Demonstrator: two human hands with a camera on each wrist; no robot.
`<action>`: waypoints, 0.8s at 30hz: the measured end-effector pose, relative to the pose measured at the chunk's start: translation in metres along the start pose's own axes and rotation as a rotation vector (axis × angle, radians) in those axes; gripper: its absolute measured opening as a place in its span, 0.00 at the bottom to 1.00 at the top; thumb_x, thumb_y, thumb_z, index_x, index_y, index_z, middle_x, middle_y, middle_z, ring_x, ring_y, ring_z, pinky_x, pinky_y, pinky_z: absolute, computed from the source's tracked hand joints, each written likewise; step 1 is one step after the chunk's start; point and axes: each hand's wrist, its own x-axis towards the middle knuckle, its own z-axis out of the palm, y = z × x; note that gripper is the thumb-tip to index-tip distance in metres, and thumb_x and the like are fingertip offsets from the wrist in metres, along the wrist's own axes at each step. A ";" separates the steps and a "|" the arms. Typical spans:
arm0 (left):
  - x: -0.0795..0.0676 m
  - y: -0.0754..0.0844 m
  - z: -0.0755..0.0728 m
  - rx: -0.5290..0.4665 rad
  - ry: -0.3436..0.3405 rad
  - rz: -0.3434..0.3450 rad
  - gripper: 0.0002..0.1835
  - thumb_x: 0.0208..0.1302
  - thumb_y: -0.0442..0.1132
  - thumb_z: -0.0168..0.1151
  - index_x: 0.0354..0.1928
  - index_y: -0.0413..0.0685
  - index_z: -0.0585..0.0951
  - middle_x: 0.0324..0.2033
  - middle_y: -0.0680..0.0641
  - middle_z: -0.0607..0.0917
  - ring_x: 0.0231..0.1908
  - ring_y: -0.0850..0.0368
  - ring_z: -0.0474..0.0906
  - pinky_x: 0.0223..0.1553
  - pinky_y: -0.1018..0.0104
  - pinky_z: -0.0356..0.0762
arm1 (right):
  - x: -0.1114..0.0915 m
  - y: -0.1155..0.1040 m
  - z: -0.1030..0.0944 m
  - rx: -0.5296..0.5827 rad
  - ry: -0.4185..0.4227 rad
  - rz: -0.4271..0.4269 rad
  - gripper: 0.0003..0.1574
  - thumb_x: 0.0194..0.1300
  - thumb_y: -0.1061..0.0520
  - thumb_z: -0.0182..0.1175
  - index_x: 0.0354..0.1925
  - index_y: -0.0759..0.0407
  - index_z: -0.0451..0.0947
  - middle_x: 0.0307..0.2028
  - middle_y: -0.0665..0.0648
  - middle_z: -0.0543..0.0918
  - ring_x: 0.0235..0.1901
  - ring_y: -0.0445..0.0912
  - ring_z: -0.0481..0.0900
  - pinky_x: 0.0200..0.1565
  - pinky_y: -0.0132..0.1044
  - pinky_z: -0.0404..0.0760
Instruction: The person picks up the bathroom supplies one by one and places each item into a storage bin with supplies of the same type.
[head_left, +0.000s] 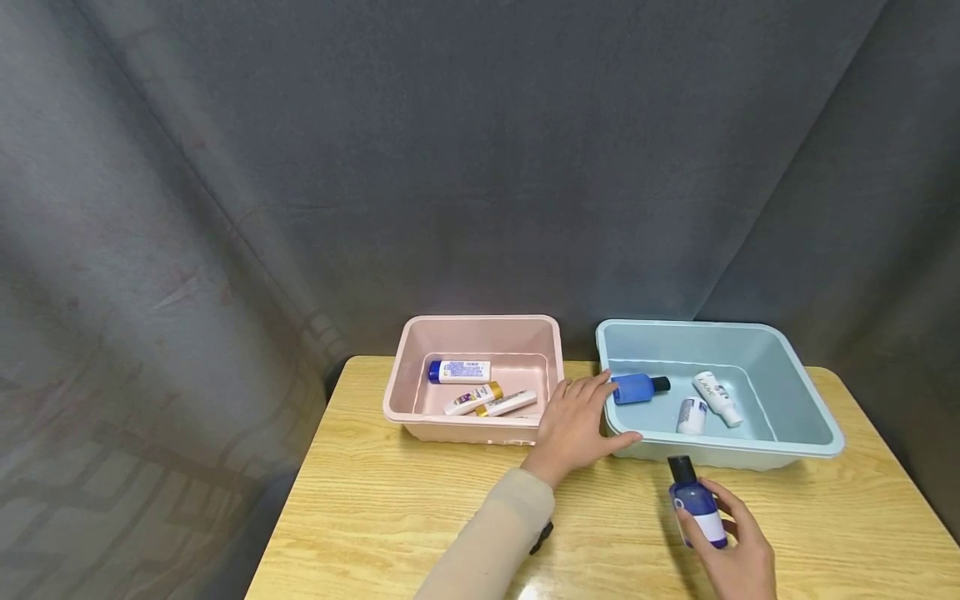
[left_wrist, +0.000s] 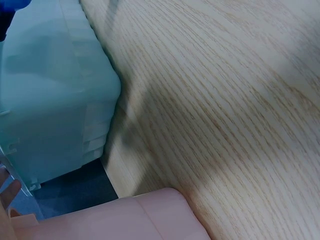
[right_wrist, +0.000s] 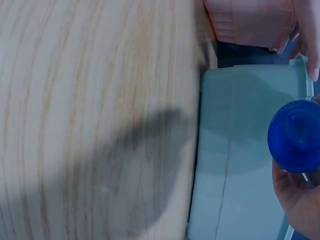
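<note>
In the head view my right hand (head_left: 742, 546) grips a dark blue bottle (head_left: 696, 500) with a black cap and a white label. It is held over the table in front of the light blue bin (head_left: 813, 450), cap towards the bin. The right wrist view shows the round blue base of this bottle (right_wrist: 292, 137). My left hand (head_left: 572, 427) has its fingers spread at the left rim of the light blue bin, near the pink bin. Inside the light blue bin lie a blue bottle (head_left: 633, 389) with a black cap and two white bottles (head_left: 717, 398).
The pink bin (head_left: 450, 427) stands to the left, holding a white tube with a blue cap (head_left: 463, 372) and two white tubes with yellow caps (head_left: 472, 398). Both bins sit towards the back of the wooden table (head_left: 360, 508). A dark curtain (head_left: 480, 167) hangs behind.
</note>
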 end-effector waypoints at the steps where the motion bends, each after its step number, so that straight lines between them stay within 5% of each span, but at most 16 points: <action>1: 0.000 0.000 -0.001 0.002 -0.002 -0.001 0.48 0.58 0.83 0.35 0.75 0.66 0.61 0.76 0.61 0.56 0.70 0.60 0.60 0.72 0.57 0.52 | 0.000 -0.001 0.000 0.007 0.007 -0.003 0.36 0.59 0.60 0.71 0.64 0.62 0.72 0.54 0.70 0.78 0.44 0.39 0.73 0.33 0.13 0.63; 6: 0.000 0.000 -0.001 0.011 -0.005 -0.002 0.48 0.58 0.83 0.34 0.75 0.66 0.61 0.76 0.61 0.55 0.70 0.61 0.59 0.72 0.57 0.52 | -0.002 -0.005 -0.001 0.047 0.054 -0.030 0.35 0.57 0.62 0.72 0.63 0.60 0.74 0.55 0.68 0.79 0.40 0.22 0.63 0.35 0.14 0.65; 15: -0.001 0.000 -0.001 0.014 0.006 0.006 0.48 0.59 0.82 0.36 0.75 0.65 0.62 0.75 0.61 0.56 0.70 0.61 0.60 0.71 0.57 0.53 | 0.001 -0.011 0.000 0.098 0.134 -0.078 0.34 0.54 0.65 0.74 0.60 0.59 0.78 0.46 0.41 0.76 0.42 0.23 0.66 0.40 0.16 0.68; 24: 0.000 -0.001 0.000 0.012 0.011 0.009 0.47 0.59 0.82 0.36 0.74 0.66 0.63 0.75 0.61 0.57 0.70 0.61 0.60 0.72 0.57 0.52 | 0.002 -0.017 -0.005 0.137 0.148 -0.107 0.34 0.53 0.67 0.73 0.59 0.59 0.78 0.45 0.29 0.73 0.44 0.27 0.69 0.39 0.14 0.69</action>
